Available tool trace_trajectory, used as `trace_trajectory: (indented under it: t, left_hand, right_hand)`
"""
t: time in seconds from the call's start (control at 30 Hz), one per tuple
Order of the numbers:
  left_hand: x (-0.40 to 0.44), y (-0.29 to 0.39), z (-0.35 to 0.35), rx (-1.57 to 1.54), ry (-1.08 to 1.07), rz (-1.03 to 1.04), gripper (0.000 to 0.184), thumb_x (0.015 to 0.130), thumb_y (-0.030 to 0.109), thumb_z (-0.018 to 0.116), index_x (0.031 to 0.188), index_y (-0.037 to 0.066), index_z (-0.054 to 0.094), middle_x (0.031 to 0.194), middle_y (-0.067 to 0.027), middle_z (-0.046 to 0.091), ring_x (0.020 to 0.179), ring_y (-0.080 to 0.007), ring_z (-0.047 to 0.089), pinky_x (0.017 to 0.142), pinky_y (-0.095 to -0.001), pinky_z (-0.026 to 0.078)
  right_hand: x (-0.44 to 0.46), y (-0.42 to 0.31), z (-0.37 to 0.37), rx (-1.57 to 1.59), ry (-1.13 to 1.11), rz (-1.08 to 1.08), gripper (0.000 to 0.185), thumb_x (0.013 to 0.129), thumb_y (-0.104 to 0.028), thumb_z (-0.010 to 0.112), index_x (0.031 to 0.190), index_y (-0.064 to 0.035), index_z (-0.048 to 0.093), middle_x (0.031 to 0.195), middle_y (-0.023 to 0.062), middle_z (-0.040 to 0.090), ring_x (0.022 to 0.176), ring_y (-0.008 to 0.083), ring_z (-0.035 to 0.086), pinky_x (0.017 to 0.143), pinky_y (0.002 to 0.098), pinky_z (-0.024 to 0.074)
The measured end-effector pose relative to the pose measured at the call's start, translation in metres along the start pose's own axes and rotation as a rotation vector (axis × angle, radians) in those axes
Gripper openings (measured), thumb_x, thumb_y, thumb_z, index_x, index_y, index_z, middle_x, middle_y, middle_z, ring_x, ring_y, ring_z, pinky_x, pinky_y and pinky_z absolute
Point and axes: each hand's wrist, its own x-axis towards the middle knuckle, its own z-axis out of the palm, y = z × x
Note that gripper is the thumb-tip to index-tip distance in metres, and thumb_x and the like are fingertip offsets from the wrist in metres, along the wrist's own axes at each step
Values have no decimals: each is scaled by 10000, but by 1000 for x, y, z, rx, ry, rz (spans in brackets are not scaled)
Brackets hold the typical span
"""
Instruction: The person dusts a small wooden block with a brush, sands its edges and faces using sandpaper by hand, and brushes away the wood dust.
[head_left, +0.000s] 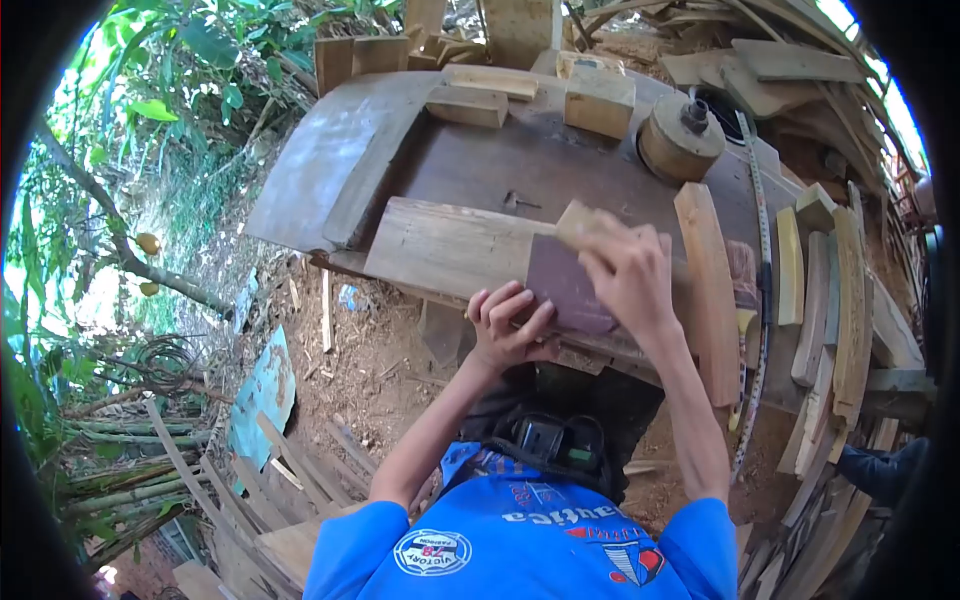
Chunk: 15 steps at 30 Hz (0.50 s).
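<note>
A purplish-brown sheet of sandpaper (568, 285) lies flat over the right part of a pale wooden board (450, 245) on the workbench. My left hand (508, 325) is closed at the sheet's near left edge, with fingers on top and the thumb lower down by the board's edge. Above the sheet's far right side, my right hand (635, 270) grips a small light wood block (574, 222). Its palm side is hidden, and I cannot tell whether the block touches the paper.
Past the board, the workbench (480, 165) carries wood blocks (598, 100), a round wooden piece with a metal fitting (682, 138) and a long beam (706, 290). A measuring tape (762, 250) runs along the right. Timber offcuts (820, 290) pile up beyond it; plants grow at left.
</note>
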Motion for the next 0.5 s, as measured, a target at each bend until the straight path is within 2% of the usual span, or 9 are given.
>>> trace_trajectory:
  t: [0.1, 0.2, 0.33, 0.47, 0.5]
  left_hand:
    - [5, -3, 0, -2, 0, 12, 477, 767, 586, 610, 1135, 283, 613, 1152, -36, 522, 1135, -225, 503, 1025, -439, 259]
    - [0, -3, 1, 8, -13, 0, 487, 754, 578, 628, 1141, 283, 612, 1158, -35, 520, 1139, -229, 502, 1021, -440, 263]
    - [3, -3, 0, -6, -26, 9, 473, 742, 535, 652, 1141, 285, 610, 1160, -30, 518, 1137, -228, 503, 1015, -437, 269]
    - [9, -5, 5, -20, 6, -2, 471, 736, 519, 659, 1140, 283, 612, 1157, -30, 520, 1134, -228, 504, 1018, -439, 268]
    - [9, -5, 5, -23, 12, -1, 472, 734, 518, 660, 1140, 282, 612, 1156, -30, 520, 1134, -228, 504, 1019, -440, 268]
  right_hand:
    - [0, -12, 5, 42, 30, -47, 196, 717, -169, 714, 912, -176, 730, 1063, -8, 668, 791, 233, 550, 784, 375, 386]
    - [8, -4, 6, -208, 180, 165, 181, 733, -164, 704, 912, -174, 727, 1050, -15, 665, 788, 233, 540, 797, 375, 379]
    - [-3, 8, -8, 38, -19, -7, 191, 729, -143, 702, 905, -212, 730, 1064, -27, 670, 802, 228, 545, 786, 362, 390]
    - [-13, 4, -13, 6, -21, -24, 225, 708, -172, 728, 928, -217, 739, 1093, -10, 680, 837, 228, 560, 815, 349, 397]
    - [-16, -2, -16, 52, -24, 50, 217, 707, -175, 729, 920, -214, 743, 1097, -9, 678, 829, 229, 557, 812, 357, 395]
